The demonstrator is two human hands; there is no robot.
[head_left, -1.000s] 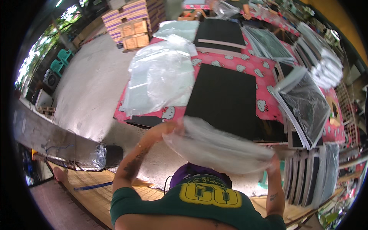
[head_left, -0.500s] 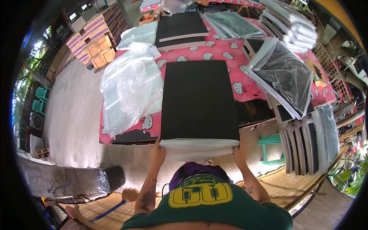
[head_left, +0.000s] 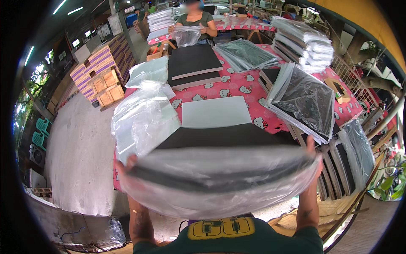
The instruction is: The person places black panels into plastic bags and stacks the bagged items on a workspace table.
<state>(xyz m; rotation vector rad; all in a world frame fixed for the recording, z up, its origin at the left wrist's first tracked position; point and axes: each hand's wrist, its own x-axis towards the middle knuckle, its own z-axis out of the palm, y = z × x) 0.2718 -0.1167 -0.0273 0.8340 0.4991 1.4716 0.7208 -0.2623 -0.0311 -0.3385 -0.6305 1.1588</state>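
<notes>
A flat black panel [head_left: 211, 136] is lifted off the table in front of me, its near part inside a clear plastic bag [head_left: 211, 203]. My left hand [head_left: 126, 170] grips the left side of the bagged panel, and my right hand [head_left: 314, 153] grips the right side. Both hands are closed, though motion smears their fingers somewhat. The panel's far edge stays outside the plastic. Just beyond it, a white sheet [head_left: 216, 111] lies flat on the pink patterned tablecloth [head_left: 230, 88].
Plastic sleeves [head_left: 146, 118] lie at left; black panels [head_left: 196, 61] stack farther back. Bagged panels [head_left: 302, 99] rest at right, with more standing below [head_left: 338, 169]. A co-worker [head_left: 194, 23] handles clear plastic across the table. Stacked boxes [head_left: 99, 70] stand far left.
The black panel with its plastic bag has come up off the table toward me, and my hands have moved farther apart in view. The white sheet and the co-worker now show.
</notes>
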